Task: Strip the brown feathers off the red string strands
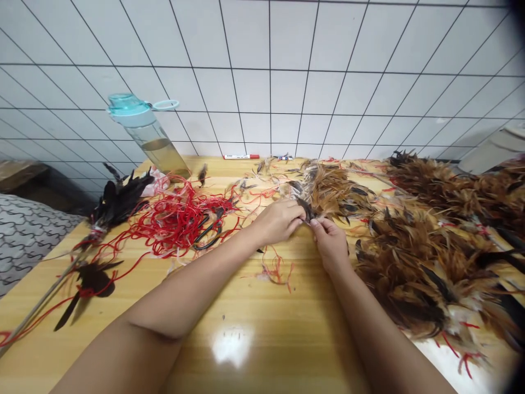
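My left hand (279,221) and my right hand (330,243) meet at mid-table, their fingertips pinching a small dark feather (305,210) between them. Just behind the hands lies a loose bunch of brown chicken feathers (330,191), touching the fingertips of both hands. Larger heaps of brown and black feathers (426,273) fill the table's right side. To the left of my left hand spreads a tangle of red string (176,219), with black-handled scissors (209,232) partly buried in it.
A long stick with black feathers bound by red string (92,279) lies at the left, near another black feather bunch (117,202). A water bottle (147,131) and a red marker (241,156) stand by the tiled wall (266,71). The wooden table (266,323) is glossy.
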Demonstrator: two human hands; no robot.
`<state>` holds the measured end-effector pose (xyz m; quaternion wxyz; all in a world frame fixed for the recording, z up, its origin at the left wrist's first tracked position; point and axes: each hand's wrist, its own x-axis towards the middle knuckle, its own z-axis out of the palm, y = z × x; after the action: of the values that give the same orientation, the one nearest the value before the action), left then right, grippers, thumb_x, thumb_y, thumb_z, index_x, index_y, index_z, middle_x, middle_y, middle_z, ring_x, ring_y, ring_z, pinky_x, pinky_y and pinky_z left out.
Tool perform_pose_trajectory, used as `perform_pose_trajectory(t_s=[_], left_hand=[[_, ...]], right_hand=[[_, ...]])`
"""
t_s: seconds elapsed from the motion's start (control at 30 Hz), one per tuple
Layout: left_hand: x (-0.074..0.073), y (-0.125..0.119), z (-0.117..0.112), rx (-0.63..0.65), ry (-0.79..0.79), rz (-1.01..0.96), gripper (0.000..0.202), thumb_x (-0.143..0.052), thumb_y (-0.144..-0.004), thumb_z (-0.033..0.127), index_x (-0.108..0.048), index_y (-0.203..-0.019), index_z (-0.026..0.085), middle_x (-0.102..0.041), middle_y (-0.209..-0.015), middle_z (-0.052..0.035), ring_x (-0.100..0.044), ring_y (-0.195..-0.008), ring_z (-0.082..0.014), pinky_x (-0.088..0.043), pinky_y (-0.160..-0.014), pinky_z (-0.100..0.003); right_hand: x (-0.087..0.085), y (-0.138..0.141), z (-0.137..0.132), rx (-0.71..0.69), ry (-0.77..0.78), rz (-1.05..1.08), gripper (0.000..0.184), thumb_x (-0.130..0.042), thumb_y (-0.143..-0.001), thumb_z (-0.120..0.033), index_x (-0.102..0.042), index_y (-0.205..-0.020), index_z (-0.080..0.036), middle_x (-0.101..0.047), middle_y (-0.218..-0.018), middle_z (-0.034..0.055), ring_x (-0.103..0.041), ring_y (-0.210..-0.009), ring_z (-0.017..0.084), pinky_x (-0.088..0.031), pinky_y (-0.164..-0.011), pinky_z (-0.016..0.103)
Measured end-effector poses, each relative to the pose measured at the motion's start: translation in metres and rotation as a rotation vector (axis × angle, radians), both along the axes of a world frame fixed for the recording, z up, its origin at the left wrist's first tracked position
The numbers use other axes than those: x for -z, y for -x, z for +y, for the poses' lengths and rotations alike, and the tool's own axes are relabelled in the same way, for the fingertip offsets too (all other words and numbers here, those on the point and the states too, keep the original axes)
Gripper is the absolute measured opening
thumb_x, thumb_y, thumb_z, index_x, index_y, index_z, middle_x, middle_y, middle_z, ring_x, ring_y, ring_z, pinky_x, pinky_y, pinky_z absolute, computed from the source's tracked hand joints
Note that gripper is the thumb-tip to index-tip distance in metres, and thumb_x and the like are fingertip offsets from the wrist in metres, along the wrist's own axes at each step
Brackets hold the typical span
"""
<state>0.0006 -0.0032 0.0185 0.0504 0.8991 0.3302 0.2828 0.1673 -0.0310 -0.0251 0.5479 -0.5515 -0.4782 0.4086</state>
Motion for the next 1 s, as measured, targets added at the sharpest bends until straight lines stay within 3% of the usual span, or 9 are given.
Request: perform_pose_trajectory(t_s=[0.33,0.5,0.63,0.73,0.87,1.0], left_hand=[[-0.004,0.001,-0.006,-0.060,-0.157,0.242,0.022,-0.043,-0.090,0.021,-0.063,-0.081,0.017,-0.059,-0.081,-0.0077,-0.054,-0.082,-0.0207,-0.041,-0.074,-0.033],[-0.006,-0.006,-0.013,-0.033,-0.202,0.222,0.023,-0.043,-0.092,0.023,-0.062,-0.081,0.016,-0.059,-0.082,-0.0080,-0.052,-0.082,-0.0199,-0.040,-0.077,-0.033],[-0.006,0.000,-0.006,-0.037,-0.145,0.093,0.021,-0.044,-0.092,0.022,-0.064,-0.090,0.017,-0.060,-0.087,-0.0076,-0.053,-0.086,-0.0186,-0.042,-0.080,-0.032],[0.002,0.018,0.012,-0.181,-0.124,-0.100,0.019,-0.046,-0.089,0.017,-0.063,-0.098,0.017,-0.060,-0.096,-0.0081,-0.053,-0.095,-0.0187,-0.043,-0.086,-0.033],[0.020,0.042,0.033,-0.392,-0.038,-0.153,0.018,-0.051,-0.084,0.013,-0.066,-0.094,0.017,-0.060,-0.094,-0.0073,-0.055,-0.093,-0.0195,-0.045,-0.084,-0.034],[0.032,0.041,0.038,-0.368,-0.008,-0.076,0.019,-0.054,-0.083,0.014,-0.068,-0.095,0.020,-0.061,-0.095,-0.0066,-0.053,-0.093,-0.0202,-0.044,-0.084,-0.035]], right_hand=[[0.000,-0.004,-0.001,-0.123,0.014,-0.124,0.026,-0.067,-0.069,-0.045,-0.064,-0.062,-0.020,-0.046,-0.049,-0.0030,-0.039,-0.053,0.013,-0.028,-0.052,0.026],[-0.001,-0.004,-0.001,-0.215,0.025,-0.144,0.024,-0.069,-0.067,-0.040,-0.062,-0.056,-0.020,-0.044,-0.048,-0.0040,-0.037,-0.051,0.012,-0.029,-0.053,0.026],[-0.002,-0.004,-0.001,-0.178,0.042,-0.078,0.026,-0.069,-0.066,-0.042,-0.060,-0.056,-0.020,-0.044,-0.048,-0.0049,-0.036,-0.050,0.011,-0.028,-0.053,0.026],[-0.007,-0.004,-0.002,-0.147,0.081,0.062,0.027,-0.069,-0.066,-0.045,-0.063,-0.064,-0.019,-0.050,-0.055,-0.0039,-0.036,-0.051,0.010,-0.028,-0.051,0.025],[-0.012,-0.006,-0.001,-0.103,0.126,0.313,0.032,-0.075,-0.059,-0.046,-0.064,-0.069,-0.018,-0.055,-0.064,-0.0022,-0.035,-0.051,0.008,-0.027,-0.049,0.024],[-0.011,-0.007,0.001,-0.076,0.141,0.426,0.036,-0.078,-0.054,-0.047,-0.063,-0.069,-0.018,-0.053,-0.063,-0.0025,-0.033,-0.050,0.007,-0.024,-0.046,0.023]])
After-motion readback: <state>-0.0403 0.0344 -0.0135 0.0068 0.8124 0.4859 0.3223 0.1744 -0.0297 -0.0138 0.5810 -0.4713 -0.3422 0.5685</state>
